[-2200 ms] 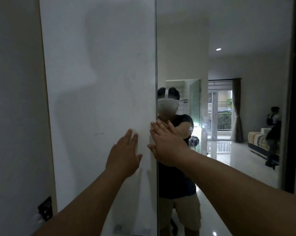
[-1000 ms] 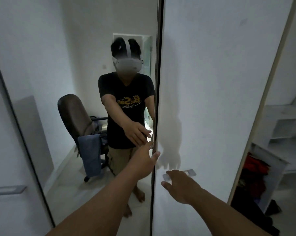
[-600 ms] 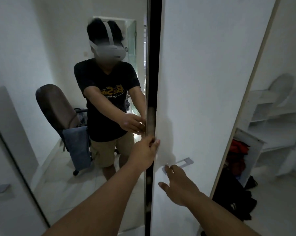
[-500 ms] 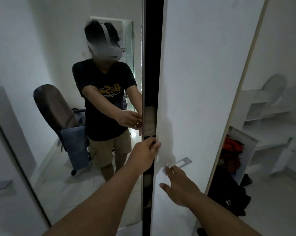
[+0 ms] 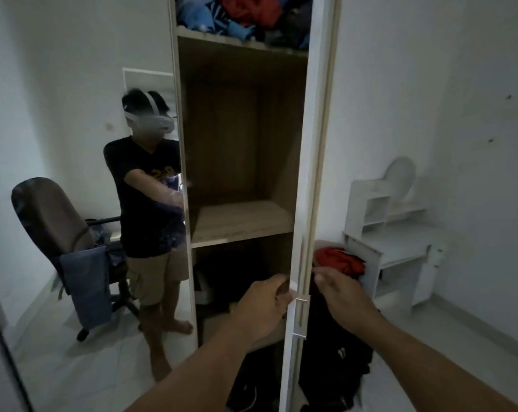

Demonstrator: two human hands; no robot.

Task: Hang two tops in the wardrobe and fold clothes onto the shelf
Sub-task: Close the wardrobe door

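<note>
My left hand (image 5: pixel 265 304) curls round the wardrobe door (image 5: pixel 311 162) edge; my right hand (image 5: pixel 342 292), loosely spread, holds nothing. I'd swing it fully wide; the bare middle shelf (image 5: pixel 242 223) waits inside.

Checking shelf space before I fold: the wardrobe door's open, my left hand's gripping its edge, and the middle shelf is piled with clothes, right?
Not quite. In the head view the middle shelf is bare; the clothes pile sits on the shelf above it. The wardrobe door is open and your left hand grips its edge.
</note>
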